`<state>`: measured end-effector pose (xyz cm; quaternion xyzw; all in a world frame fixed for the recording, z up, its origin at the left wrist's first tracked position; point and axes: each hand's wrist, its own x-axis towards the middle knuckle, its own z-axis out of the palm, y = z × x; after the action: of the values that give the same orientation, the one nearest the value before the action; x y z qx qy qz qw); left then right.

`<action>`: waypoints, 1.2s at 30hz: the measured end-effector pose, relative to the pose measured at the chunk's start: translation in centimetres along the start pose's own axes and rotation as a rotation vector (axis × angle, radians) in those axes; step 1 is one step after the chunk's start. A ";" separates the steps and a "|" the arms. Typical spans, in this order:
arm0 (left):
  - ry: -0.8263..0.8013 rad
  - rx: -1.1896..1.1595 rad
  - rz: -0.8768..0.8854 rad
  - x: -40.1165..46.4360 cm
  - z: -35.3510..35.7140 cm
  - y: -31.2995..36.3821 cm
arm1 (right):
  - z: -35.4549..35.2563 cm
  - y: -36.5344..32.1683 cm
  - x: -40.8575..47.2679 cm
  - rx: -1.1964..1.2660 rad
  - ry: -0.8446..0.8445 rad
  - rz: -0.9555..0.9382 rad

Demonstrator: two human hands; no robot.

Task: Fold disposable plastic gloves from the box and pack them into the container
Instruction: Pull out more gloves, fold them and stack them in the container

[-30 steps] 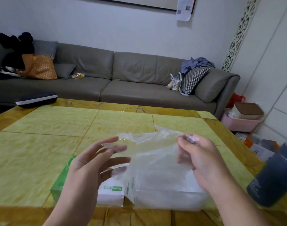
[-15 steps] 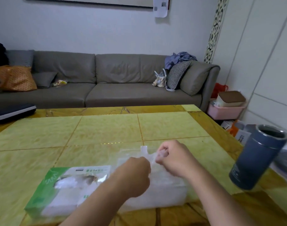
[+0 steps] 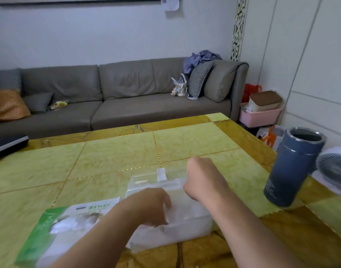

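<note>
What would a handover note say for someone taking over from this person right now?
Left hand: fingers curled down into the clear container, apparently pressing plastic gloves in; the grip itself is hidden.
Right hand: curled at the container's far right edge; what it holds cannot be seen.
Glove box: green and white, lying left of the container on the table, plastic showing at its opening.
Done: crumpled plastic already in the container.
Left: keep pulling, folding and packing gloves from the box.

A grey sofa (image 3: 115,101) with cushions stands behind the yellow-green table (image 3: 107,157), where a blue tumbler (image 3: 292,167) stands near a white fan (image 3: 334,167).
</note>
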<state>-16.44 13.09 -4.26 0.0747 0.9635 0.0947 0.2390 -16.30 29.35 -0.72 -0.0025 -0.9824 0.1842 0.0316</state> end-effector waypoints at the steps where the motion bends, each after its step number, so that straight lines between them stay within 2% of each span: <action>1: 0.005 0.025 0.001 0.0 0.1 0.1 | -0.7 -0.3 -0.4 -0.003 0.029 -0.008; 4: 0.011 0.064 -0.003 -0.4 0.2 0.9 | -2.4 -2.1 -2.0 0.120 0.162 -0.141; 5: -0.018 0.077 -0.017 -0.6 0.2 1.3 | -2.6 -3.0 -2.6 0.219 0.143 -0.188; 6: -0.067 0.102 -0.034 -0.9 0.2 1.7 | -2.5 -3.7 -3.1 0.303 0.085 -0.213; 8: -0.118 0.166 -0.058 -1.4 0.3 2.1 | -1.5 -4.6 -3.4 0.300 -0.087 -0.191; 11: -0.045 0.164 0.010 -1.8 0.1 1.7 | 0.3 -3.9 -2.4 0.204 -0.202 -0.101; 14: -0.035 0.128 0.052 -1.7 -0.1 1.0 | 1.2 -3.0 -1.5 0.208 -0.405 -0.049; 17: -0.028 0.088 0.073 -1.7 -0.4 0.4 | 1.8 -2.7 -1.4 0.005 -0.503 -0.083; 22: 0.288 0.142 0.014 -1.3 -0.2 0.2 | 2.8 -2.6 -0.6 -0.148 -0.550 -0.127; 24: 0.353 0.150 0.016 -0.9 0.1 0.7 | 3.1 -2.6 -0.4 -0.198 -0.599 -0.140; 32: 0.085 0.044 -0.066 -0.4 1.5 -0.2 | 3.3 -2.4 -0.1 -0.259 -0.668 -0.154; 36: 0.000 0.088 -0.032 -0.8 1.0 0.1 | 3.7 -2.5 0.2 -0.274 -0.695 -0.136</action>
<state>-15.25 13.22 -4.73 0.0697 0.9678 0.0483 0.2369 -16.68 25.70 -3.30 0.1212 -0.9480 0.0385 -0.2917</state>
